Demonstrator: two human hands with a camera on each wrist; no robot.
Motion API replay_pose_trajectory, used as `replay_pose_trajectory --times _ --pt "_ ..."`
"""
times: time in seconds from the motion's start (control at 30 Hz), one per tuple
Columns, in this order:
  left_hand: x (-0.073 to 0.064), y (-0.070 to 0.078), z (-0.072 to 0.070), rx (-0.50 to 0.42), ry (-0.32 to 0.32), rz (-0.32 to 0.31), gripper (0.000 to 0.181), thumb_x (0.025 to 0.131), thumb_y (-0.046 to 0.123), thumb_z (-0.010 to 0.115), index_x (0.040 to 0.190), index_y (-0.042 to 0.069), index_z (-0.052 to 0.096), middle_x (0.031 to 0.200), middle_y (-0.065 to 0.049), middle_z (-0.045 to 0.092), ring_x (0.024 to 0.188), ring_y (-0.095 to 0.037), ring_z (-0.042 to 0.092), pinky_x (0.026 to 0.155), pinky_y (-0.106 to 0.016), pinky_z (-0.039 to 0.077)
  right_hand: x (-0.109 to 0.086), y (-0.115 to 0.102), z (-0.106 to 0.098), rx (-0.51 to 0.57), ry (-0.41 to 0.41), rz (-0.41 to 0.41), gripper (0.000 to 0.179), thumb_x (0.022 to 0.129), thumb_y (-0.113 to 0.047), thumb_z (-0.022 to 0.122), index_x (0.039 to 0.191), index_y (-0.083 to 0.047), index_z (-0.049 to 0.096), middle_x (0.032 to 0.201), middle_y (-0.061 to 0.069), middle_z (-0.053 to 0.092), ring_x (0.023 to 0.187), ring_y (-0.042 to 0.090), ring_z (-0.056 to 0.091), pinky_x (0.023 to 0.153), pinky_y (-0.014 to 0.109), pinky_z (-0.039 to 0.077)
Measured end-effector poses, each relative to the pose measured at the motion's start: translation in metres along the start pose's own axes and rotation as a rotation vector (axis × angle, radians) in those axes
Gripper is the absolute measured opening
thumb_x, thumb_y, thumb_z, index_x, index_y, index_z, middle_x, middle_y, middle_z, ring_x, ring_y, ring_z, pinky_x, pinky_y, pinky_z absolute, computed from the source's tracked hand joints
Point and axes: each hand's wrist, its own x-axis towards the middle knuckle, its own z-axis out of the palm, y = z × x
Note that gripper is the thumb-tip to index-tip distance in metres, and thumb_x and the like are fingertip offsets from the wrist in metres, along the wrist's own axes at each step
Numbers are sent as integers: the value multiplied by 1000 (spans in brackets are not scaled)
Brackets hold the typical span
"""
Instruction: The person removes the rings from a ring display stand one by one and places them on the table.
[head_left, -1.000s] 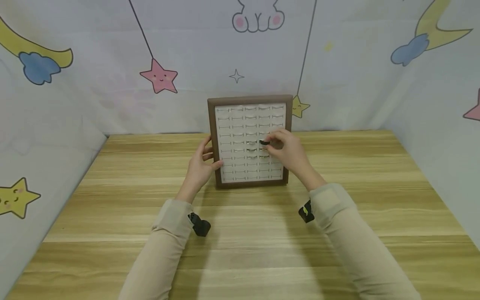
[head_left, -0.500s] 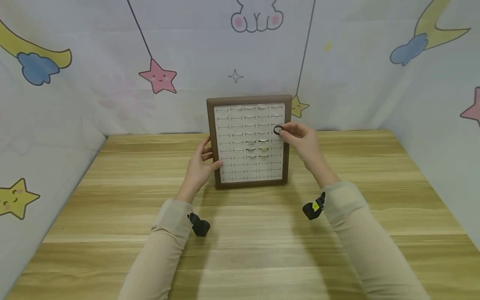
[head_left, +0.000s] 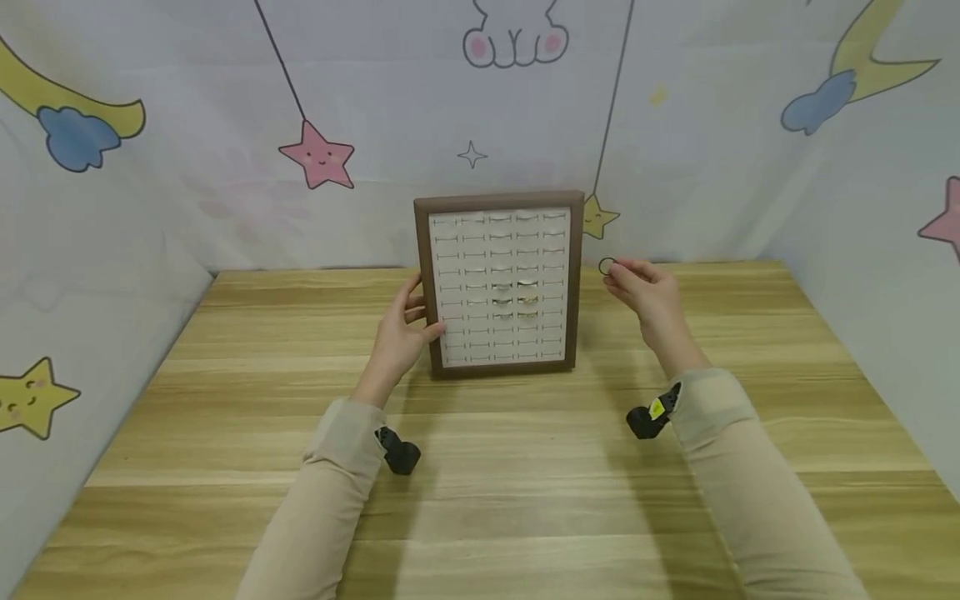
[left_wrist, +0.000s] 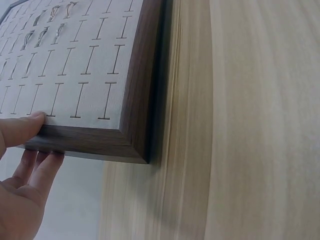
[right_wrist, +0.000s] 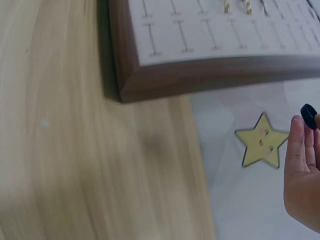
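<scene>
A ring display board [head_left: 468,333] with a brown wooden frame and a white slotted face stands upright on the table. My left hand [head_left: 401,333] grips its left side, thumb on the front and fingers behind; the left wrist view shows this hand [left_wrist: 22,185] at the frame's edge. Several silver and gold rings [head_left: 528,300] sit in slots near the board's middle. To the right of the board, my right hand [head_left: 651,304] pinches a thin black ring [head_left: 607,267] by its edge. In the right wrist view the black ring [right_wrist: 309,116] appears at the fingertips, partly cut off.
The wood-grain table [head_left: 495,483] spreads in front of the board and to both sides. Behind it hangs a pale cloth backdrop [head_left: 390,100] printed with stars and moons. Both wrists wear small black cameras [head_left: 401,454].
My right hand has drawn the black ring away from the board's slots and carried it right, past the frame. My left hand and the board have stayed in place.
</scene>
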Motion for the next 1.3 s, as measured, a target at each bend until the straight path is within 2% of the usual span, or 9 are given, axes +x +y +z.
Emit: replay_pose_trajectory --times 0.17,0.33,0.4,0.47,0.57,0.67,0.83,1.07,1.3 --pt "-1 0 -1 -7 4 9 83 86 -2 66 152 24 23 140 -16 47 130 -32 48 102 -44 49 -1 6 -21 -105 40 105 6 93 -4 58 98 -6 60 80 -7 67 73 0 68 75 10 54" --pt "0 -1 0 -14 5 13 83 86 -3 66 152 24 24 139 -16 47 130 -32 48 102 -44 49 -5 14 -39 -248 62 221 29 95 -8 56 121 3 53 78 -11 65 72 -3 66 75 8 53" --pt "0 -1 0 -14 5 9 83 86 -3 66 152 24 24 139 -16 47 130 -32 48 102 -44 49 -6 17 -45 -277 69 256 27 95 -8 56 120 2 54 76 -12 65 71 -4 65 75 9 54" --pt "0 -1 0 -18 6 3 83 86 -3 66 152 25 24 139 -15 47 130 -32 47 102 -43 49 -6 21 -49 -264 72 279 15 94 -6 56 108 -2 58 74 -11 66 71 -3 66 76 11 55" --pt "0 -2 0 -20 3 -1 83 86 -3 66 152 26 24 140 -15 46 131 -31 47 102 -43 49 -7 28 -52 -245 53 292 7 93 -2 56 98 -4 61 75 -8 66 72 -1 67 78 13 55" --pt "0 -2 0 -18 -2 -5 84 86 -2 66 152 26 23 141 -14 45 131 -31 46 103 -44 48 -6 35 -52 -255 17 297 18 93 1 54 110 5 60 77 -7 65 75 0 67 79 13 55" --pt "0 -1 0 -14 -5 -8 83 87 -1 65 152 27 22 142 -15 45 132 -31 46 103 -44 48 -4 41 -49 -326 -10 317 43 94 1 54 131 18 43 76 -9 64 73 -2 66 78 12 55" --pt "0 0 1 -22 1 -5 83 86 -2 66 152 25 23 141 -16 46 131 -32 46 103 -43 48 -2 44 -49 -459 -22 339 46 94 -1 53 134 19 41 74 -13 60 70 -6 63 74 9 54" --pt "-1 0 0 -19 2 2 83 86 -2 65 153 24 22 141 -16 45 132 -32 46 103 -43 48 -2 44 -49 -468 -41 331 46 94 1 52 133 21 39 70 -13 62 68 -6 63 73 9 54"
